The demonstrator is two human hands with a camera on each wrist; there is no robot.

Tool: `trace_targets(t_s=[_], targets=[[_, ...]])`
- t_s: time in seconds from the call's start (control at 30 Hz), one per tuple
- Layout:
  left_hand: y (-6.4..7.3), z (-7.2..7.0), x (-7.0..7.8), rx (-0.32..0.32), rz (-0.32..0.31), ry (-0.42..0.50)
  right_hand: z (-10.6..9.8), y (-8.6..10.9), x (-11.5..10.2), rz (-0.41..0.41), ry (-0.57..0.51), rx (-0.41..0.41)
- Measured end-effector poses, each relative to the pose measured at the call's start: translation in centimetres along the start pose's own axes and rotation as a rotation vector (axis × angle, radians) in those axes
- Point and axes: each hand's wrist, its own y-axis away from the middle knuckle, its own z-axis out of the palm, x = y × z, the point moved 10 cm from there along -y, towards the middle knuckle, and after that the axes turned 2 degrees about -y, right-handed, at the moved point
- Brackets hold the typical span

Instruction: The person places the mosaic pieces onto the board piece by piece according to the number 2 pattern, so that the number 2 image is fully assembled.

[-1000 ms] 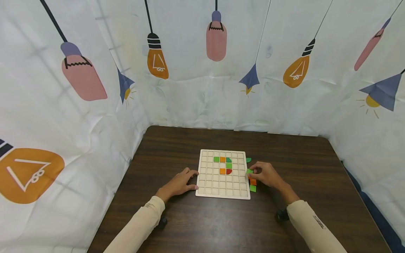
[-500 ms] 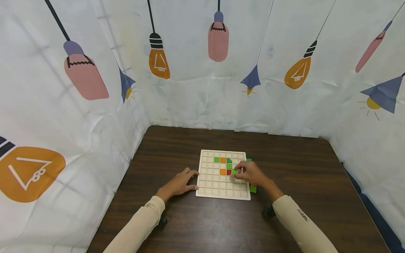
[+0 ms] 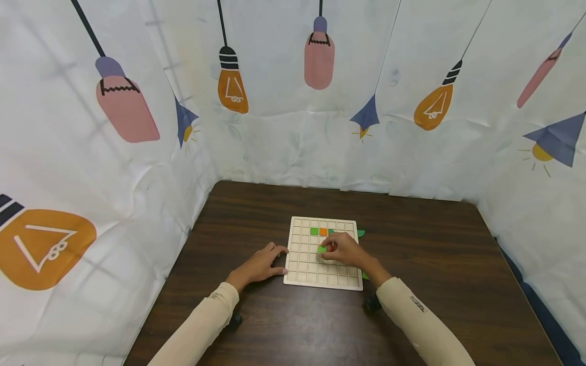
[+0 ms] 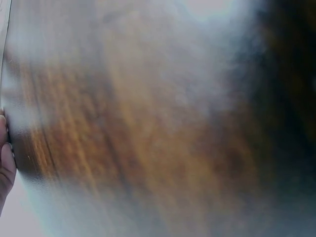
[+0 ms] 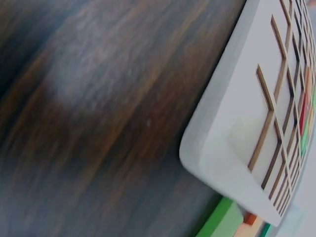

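A pale wooden board [image 3: 302, 277] with a square grid lies on the brown table. My left hand [image 3: 261, 263] rests at its left edge, thumb and fingertips touching the rim; in the left wrist view only its fingertips [image 4: 7, 160] show. Over the middle of the grid, my right hand [image 3: 346, 250] pinches a light green square tile [image 3: 322, 249] between thumb and fingers. Behind that hand, a green square tile [image 3: 314, 231] and an orange tile [image 3: 323, 232] sit side by side in the grid. A red tile [image 3: 333, 247] is partly hidden under the fingers.
Along the board's right side lie loose pieces: a dark green rounded one [image 3: 361, 233] and a light green one [image 5: 219, 220], with orange beside it. A white cloth [image 3: 284, 147] printed with lamps hangs behind the table [image 3: 412, 218].
My right hand has carried the light green tile from the board's right side leftward over the grid's middle. My left hand stays at the left edge.
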Motion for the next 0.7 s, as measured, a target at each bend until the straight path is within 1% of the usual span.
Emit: trace_targets(t_s=[0.13,0.37,0.57,0.7], targets=[[0.0,0.0,0.0,0.000,0.000,0.000,0.9,-0.4,-0.3,0.022,0.035,-0.019],[0.0,-0.1,0.2,0.003,0.006,0.004,2.4,-0.8,-0.5,0.028,0.151,-0.026],[0.1,-0.1,0.2,0.000,0.007,0.008,3.1,-0.8,-0.2,0.037,0.225,-0.028],[0.1,-0.1,0.2,0.001,0.012,0.008,3.5,-0.8,-0.1,0.032,0.245,-0.028]])
